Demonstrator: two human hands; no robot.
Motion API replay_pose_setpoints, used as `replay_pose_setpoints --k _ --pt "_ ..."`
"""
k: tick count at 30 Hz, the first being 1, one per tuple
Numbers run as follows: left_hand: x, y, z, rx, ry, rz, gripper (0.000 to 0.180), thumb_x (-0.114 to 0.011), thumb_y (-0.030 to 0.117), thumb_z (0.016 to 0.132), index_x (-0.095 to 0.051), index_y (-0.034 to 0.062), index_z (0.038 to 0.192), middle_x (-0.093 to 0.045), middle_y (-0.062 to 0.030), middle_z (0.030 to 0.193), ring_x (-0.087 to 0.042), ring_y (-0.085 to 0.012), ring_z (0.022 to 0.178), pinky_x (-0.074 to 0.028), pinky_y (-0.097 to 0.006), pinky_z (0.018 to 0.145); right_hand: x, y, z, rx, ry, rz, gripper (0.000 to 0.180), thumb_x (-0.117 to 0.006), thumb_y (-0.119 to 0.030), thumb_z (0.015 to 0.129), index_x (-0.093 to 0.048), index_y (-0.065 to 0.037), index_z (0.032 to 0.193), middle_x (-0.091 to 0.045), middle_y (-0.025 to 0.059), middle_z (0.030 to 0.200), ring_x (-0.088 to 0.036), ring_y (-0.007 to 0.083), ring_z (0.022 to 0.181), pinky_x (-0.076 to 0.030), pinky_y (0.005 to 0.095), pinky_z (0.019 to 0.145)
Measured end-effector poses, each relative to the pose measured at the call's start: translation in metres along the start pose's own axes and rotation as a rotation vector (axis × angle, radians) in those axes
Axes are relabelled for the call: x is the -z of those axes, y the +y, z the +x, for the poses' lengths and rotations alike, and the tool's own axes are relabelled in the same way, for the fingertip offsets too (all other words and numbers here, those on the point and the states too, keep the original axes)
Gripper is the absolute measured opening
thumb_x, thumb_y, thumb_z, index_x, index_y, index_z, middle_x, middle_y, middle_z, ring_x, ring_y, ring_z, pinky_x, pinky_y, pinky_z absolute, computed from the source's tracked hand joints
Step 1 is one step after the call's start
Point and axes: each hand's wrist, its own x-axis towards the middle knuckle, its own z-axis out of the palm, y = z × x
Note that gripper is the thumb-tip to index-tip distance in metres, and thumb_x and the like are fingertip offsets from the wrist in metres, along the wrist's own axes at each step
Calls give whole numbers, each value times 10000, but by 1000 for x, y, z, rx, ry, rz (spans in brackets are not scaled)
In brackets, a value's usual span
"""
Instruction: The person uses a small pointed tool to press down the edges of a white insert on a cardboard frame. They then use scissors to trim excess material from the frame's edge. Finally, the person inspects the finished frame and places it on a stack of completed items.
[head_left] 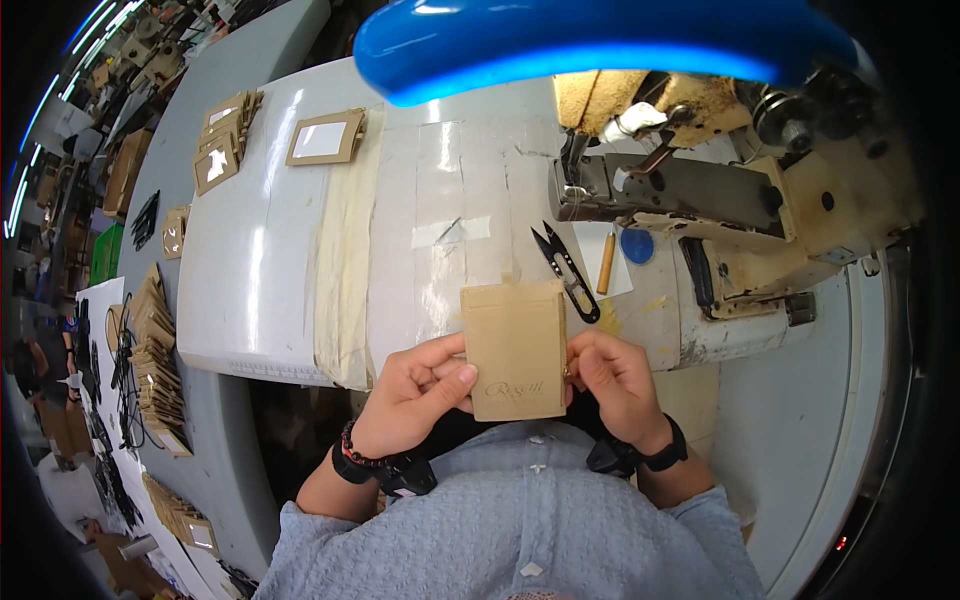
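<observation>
A flat tan pouch (pixel 516 345), roughly card-holder shaped with dark script near its lower end, is held upright before my body. My left hand (pixel 415 392) grips its lower left edge, the thumb lying on the front face and the fingers behind. At the right edge my right hand (pixel 612 378) is closed, thumb and fingertips pinching the pouch's side; the exact pinch point is partly hidden. Just beyond the right hand, black thread snips (pixel 568 275) lie on the table, beside a wooden-handled tool (pixel 606 263) on white paper.
An industrial sewing machine (pixel 680 200) stands at the right, under a bright blue lamp (pixel 600 50). A blue disc (pixel 637 246) lies near its base. Tan window pouches (pixel 326 137) are stacked at the table's far left. More piles of pouches (pixel 155 365) line the grey surface at left.
</observation>
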Motion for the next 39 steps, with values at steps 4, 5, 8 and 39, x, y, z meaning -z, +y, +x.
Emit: replay_pose_setpoints --k 4,5,8,39 --pt "-1 -3 1 -38 46 -42 393 -481 139 987 -441 -57 1325 -670 -102 1020 -638 -130 920 -530 -261 777 -2 9 0 31 -7 -202 174 -625 -167 914 -584 2 914 -558 -10 739 -472 40 647 -393 190 574" --pt "-1 -3 2 -29 68 -72 366 -475 151 991 -468 -60 1290 -671 -100 1001 -641 -132 904 -533 -261 771 -3 13 1 13 26 -160 182 -681 -154 865 -587 0 892 -541 -21 710 -442 33 627 -367 184 559" --pt "-1 -3 3 -38 135 -130 319 -458 185 1001 -542 -68 1176 -670 -95 943 -649 -137 854 -538 -263 751 -4 10 2 11 4 -251 183 -675 -149 867 -581 7 892 -536 -11 695 -440 35 604 -366 189 547" --pt "-4 11 6 104 100 34 310 -517 212 977 -623 -50 1105 -691 -130 899 -684 -165 761 -557 -257 615 4 6 1 -132 90 -92 258 -583 -141 942 -558 70 1090 -656 63 830 -569 53 653 -462 184 555"
